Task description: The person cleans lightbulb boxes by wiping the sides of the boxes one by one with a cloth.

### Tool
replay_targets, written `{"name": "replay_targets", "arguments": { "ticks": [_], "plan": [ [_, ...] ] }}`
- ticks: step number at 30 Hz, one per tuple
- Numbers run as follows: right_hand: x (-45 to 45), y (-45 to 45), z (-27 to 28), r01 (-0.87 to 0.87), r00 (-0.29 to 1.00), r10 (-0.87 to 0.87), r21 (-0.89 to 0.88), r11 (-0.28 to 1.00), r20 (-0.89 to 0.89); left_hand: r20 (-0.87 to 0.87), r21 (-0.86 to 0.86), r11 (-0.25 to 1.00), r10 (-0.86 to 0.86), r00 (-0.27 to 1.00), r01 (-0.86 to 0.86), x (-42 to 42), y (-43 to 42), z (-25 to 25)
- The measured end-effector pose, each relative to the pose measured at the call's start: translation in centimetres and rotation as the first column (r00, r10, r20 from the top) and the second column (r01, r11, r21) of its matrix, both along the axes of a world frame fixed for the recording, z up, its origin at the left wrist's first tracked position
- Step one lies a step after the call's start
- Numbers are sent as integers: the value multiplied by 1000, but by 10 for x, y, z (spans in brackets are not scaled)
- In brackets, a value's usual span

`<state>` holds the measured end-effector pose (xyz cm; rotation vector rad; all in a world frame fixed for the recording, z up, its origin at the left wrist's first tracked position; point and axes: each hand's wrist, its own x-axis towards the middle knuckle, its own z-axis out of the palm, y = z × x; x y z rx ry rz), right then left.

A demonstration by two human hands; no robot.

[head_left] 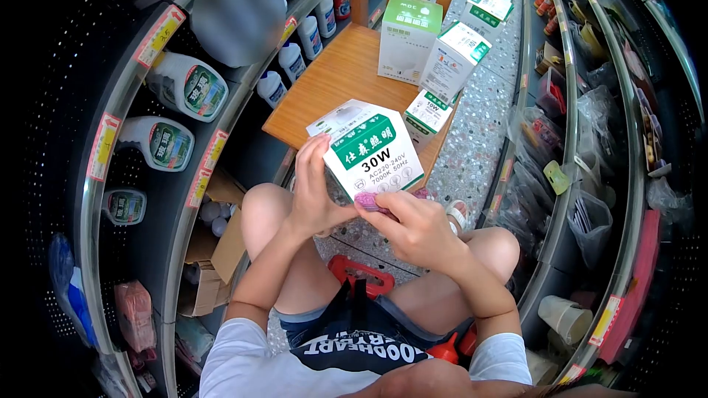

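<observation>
A white and green box marked 30W (380, 149) is tilted above the near part of a wooden chair seat (324, 77). My left hand (313, 188) holds the box, with fingers on its left side and the thumb near its bottom corner. At that lower edge my right hand (413, 225) is closed round a small pink cloth (372, 202), which touches the box. Part of the cloth is hidden by my fingers.
More bulb boxes (409, 37) stand along the seat's right side. Shelves with white bottles (193, 88) are on the left, above an open carton (221, 250). Shelves of bagged goods (535, 155) line the right. A red plastic object (361, 274) lies between the legs.
</observation>
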<state>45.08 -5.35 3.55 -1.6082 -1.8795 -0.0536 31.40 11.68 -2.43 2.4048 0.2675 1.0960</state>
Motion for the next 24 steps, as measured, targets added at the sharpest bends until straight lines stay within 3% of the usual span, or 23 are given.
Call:
{"name": "replay_targets", "arguments": {
  "ticks": [6,9,13,20,24],
  "plan": [
    [5,-7,-6,36,999,-36,-11,999,-36,-15,-34,998,51,999,-51,1,2,1],
    [13,-7,-9,164,986,-162,61,985,-39,-44,-84,993,81,996,-84,2,4,1],
    [34,-11,-11,503,864,-502,39,863,-27,-59,-166,975,142,988,-150,1,9,3],
    [43,-17,-10,455,883,-437,81,887,-171,-87,-347,869,346,934,-354,17,8,16],
    [38,-16,-8,392,904,-359,117,912,-231,-48,-460,809,388,920,-366,25,4,9]
  ]
}}
